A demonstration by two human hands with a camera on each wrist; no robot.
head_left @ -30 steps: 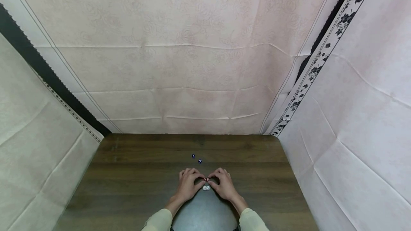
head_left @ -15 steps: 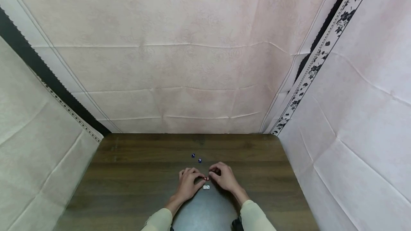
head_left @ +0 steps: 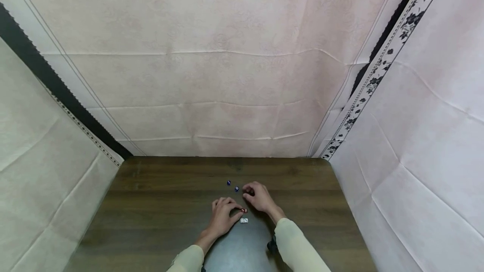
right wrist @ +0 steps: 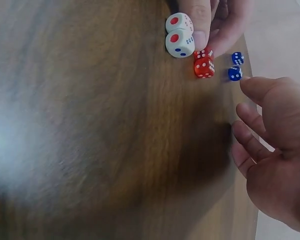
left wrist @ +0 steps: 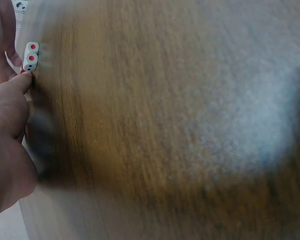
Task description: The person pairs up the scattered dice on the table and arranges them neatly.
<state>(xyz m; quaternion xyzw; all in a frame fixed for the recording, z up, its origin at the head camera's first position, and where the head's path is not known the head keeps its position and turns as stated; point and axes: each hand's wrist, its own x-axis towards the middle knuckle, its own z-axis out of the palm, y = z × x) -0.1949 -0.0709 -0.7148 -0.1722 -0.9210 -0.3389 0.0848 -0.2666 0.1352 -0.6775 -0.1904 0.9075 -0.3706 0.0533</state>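
Observation:
Two red dice (head_left: 245, 210) stand side by side on the wooden table. My left hand (head_left: 222, 216) pinches the left red die between thumb and index finger; the right wrist view shows these fingertips at the farther red die (right wrist: 204, 54). Just nearer to me sit two white dice (head_left: 244, 220), touching each other. Beyond the red pair lie two blue dice, one (head_left: 236, 189) close to my right hand and the other (head_left: 228, 183) farther left. My right hand (head_left: 259, 197) hovers right of them with loosely bent fingers, holding nothing; its fingertips (right wrist: 246, 85) are apart from the blue dice.
The brown table (head_left: 159, 205) ends at a straight far edge with rounded corners. Pale cloth (head_left: 234, 74) hangs behind it, and more cloth (head_left: 419, 158) flanks both sides. A glossy reflection lies on the table between my forearms.
My right hand has let go of the red dice and moved away from me, toward the blue dice. My left hand stays at the red dice. The dice look unmoved.

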